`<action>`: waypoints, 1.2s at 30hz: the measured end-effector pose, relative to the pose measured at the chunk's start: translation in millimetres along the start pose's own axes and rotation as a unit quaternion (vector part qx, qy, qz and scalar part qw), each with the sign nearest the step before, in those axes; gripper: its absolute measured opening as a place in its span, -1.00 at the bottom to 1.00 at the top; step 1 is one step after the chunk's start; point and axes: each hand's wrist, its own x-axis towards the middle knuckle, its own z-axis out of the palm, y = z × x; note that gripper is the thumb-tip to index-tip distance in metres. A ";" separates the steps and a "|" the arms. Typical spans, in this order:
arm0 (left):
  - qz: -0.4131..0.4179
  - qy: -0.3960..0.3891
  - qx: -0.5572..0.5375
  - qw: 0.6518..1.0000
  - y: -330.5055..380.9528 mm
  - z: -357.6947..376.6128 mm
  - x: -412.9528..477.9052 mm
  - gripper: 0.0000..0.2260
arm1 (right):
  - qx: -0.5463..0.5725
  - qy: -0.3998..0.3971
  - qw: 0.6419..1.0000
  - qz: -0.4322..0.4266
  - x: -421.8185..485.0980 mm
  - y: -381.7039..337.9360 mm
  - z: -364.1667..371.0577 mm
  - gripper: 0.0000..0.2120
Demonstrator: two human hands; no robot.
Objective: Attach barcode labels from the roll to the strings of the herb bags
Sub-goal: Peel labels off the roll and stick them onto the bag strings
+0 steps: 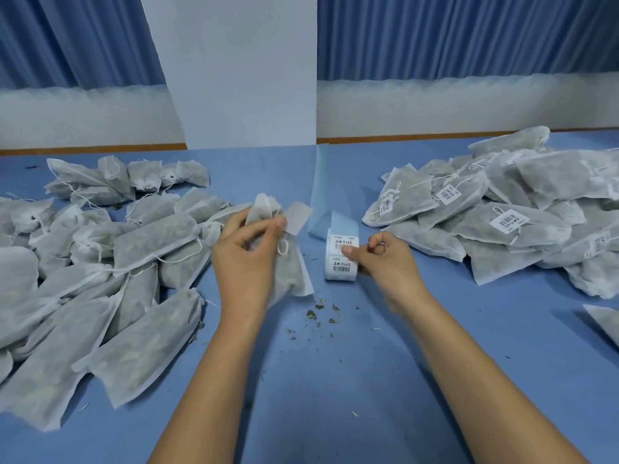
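Blue worktop (335,380) first — your left hand (248,256) pinches one herb bag (288,272) and a peeled label (297,218), your right hand (385,259) pinches at the roll (341,259) — so fold that label neatly over the string (284,246).

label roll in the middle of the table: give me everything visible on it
The label roll is small, pale blue-backed paper, standing on its edge on the blue table between the two hands. Two white labels with black handwriting-style text and barcodes face the camera. A strip of empty light-blue backing trails up and away behind it. The right hand touches its right side, thumb on the upper label; the left hand is apart from it.
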 end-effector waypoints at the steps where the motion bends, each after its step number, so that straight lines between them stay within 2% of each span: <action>1: 0.006 -0.016 0.007 1.000 -0.1 1.5 -1.2 -0.90 | -0.020 0.006 1.000 -0.011 0.8 0.8 0.2 -0.64; 5: 0.082 -0.065 0.061 0.993 1.2 3.8 -3.9 -0.87 | -0.152 0.038 0.984 -0.080 -1.3 3.9 2.6 -0.71; 7: 0.158 -0.077 0.113 0.978 -0.2 3.7 -5.1 -0.88 | -0.195 0.095 0.961 -0.172 -5.9 -0.3 1.2 -0.76; 9: 0.232 -0.092 0.172 0.953 -3.5 4.0 -6.0 -0.91 | -0.174 0.121 0.942 -0.260 -10.4 -8.8 -1.7 -0.76; 10: 0.261 -0.096 0.193 0.941 -5.2 4.1 -6.2 -0.89 | -0.129 0.095 0.951 -0.266 -13.4 -13.4 -2.4 -0.72; 13: 0.332 -0.099 0.220 0.912 -7.6 4.6 -5.7 -0.86 | 0.008 -0.059 0.984 -0.168 -26.3 -25.4 2.0 -0.65; 17: 0.389 -0.111 0.231 0.885 -8.8 3.9 -4.3 -0.85 | 0.022 -0.097 0.992 -0.082 -29.9 -27.6 3.1 -0.67; 23: 0.390 -0.102 0.235 0.884 -5.4 2.8 -4.6 -0.78 | 0.045 -0.134 0.989 -0.048 -26.7 -27.7 -3.4 -0.75; 25: 0.354 -0.094 0.216 0.905 -1.9 1.8 -4.7 -0.74 | 0.068 -0.126 0.989 -0.047 -25.1 -29.0 -4.9 -0.75; 28: 0.234 -0.083 0.147 0.957 3.9 -1.1 -3.0 -0.79 | 0.120 -0.074 0.989 -0.046 -20.8 -32.1 -10.8 -0.74; 31: 0.185 -0.085 0.128 0.971 6.1 -1.1 -1.9 -0.78 | 0.127 -0.070 0.986 -0.083 -21.3 -32.8 -12.2 -0.74; 36: 0.179 -0.119 0.122 0.969 7.1 1.1 -2.6 -0.67 | 0.117 -0.144 0.969 -0.165 -33.5 -27.1 7.9 -0.88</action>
